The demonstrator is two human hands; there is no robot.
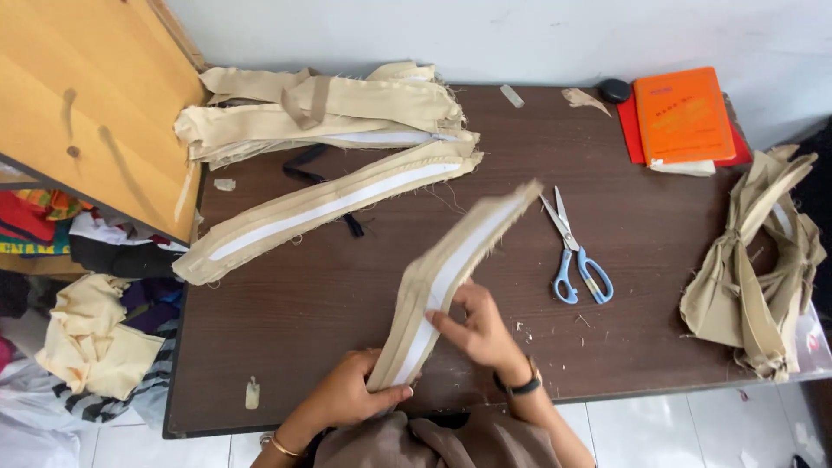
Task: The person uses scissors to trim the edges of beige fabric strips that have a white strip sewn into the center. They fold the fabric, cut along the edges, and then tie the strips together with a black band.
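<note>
On the brown table (347,303) | left hand (351,394), right hand (481,334): each grip closed on beige fabric strip (451,269) | scissors (576,256) nearby

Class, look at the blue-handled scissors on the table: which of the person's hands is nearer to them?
Right. The right hand lies just left of and below the scissors, pressing the beige fabric strip. The left hand grips the strip's lower end, farther away.

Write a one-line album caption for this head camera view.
Both hands, left hand and right hand, hold a beige fabric strip over a brown table, blue-handled scissors nearby.
</note>
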